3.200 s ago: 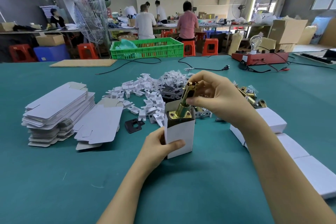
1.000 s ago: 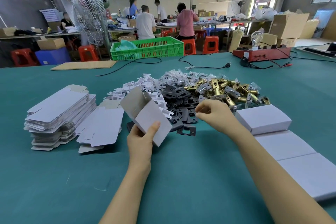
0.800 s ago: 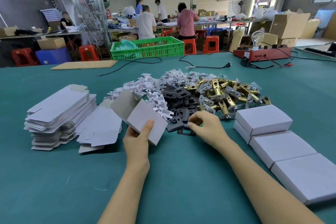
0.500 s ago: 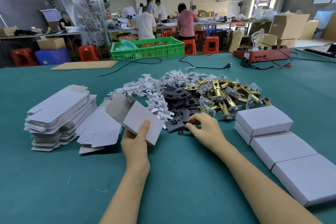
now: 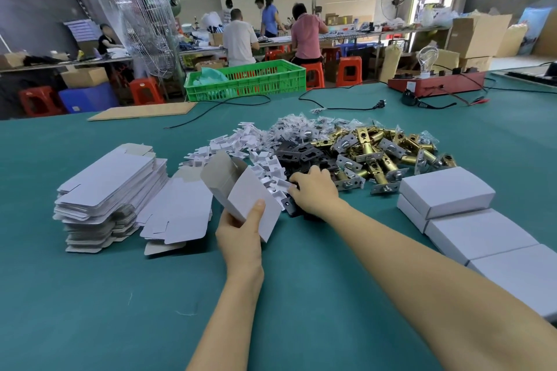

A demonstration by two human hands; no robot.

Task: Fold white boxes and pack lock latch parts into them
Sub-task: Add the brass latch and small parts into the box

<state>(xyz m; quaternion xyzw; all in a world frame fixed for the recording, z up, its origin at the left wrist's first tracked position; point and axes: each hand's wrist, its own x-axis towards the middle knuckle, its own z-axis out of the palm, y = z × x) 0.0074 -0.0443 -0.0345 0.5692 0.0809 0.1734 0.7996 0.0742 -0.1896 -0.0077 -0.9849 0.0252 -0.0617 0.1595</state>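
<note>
My left hand [image 5: 239, 230] grips a folded white box [image 5: 244, 193], tilted to the upper left with its open end [image 5: 221, 173] facing away. My right hand [image 5: 316, 190] reaches into the pile of black plates [image 5: 303, 155], its fingers curled on one black plate [image 5: 294, 208] at the pile's near edge. Behind lie small white card inserts [image 5: 241, 144] and brass latch bolts [image 5: 376, 153]. A stack of flat white box blanks [image 5: 111, 190] stands at the left. Closed white boxes [image 5: 446, 190] line up at the right.
The green table [image 5: 90, 310] carries a black cable with a plug [image 5: 378, 104], a red device with a bulb [image 5: 437, 83] and a cardboard sheet [image 5: 141, 111] at the back. A green crate [image 5: 247, 80] stands beyond the far edge. Several people work at distant benches.
The latch went into the box, which my left hand then tilted and lowered. My right hand left the latch, dropped to the black plates and has slid left along their near edge.
</note>
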